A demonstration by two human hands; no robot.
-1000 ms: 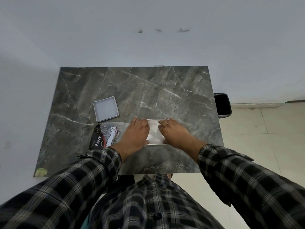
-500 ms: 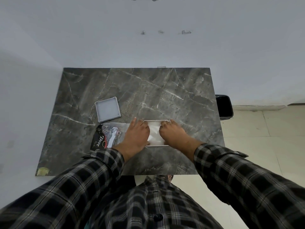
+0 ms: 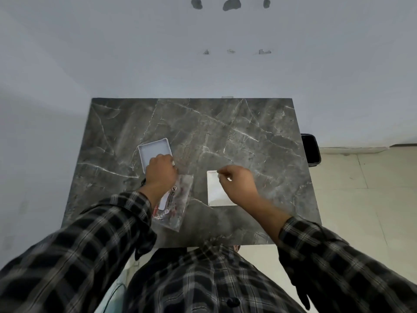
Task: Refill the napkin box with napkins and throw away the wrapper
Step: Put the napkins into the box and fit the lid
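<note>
The left hand was curled, its fingers on the near right corner of the lid, left of centre in the frame; whether it actually gripped the lid could not be told. The right hand was loosely closed, fingertips together, over the upper right part of the box, which lay open on the worktop with white napkins inside. Whether it pinched anything could not be told. Both forearms, in plaid sleeves, reached forward from the lower frame, the left angled up toward the lid, the right bent inward. The wrapper lay below the left wrist, between lid and box. A second earlier both hands had pressed together on the box; now they were apart, the left at the lid.
</note>
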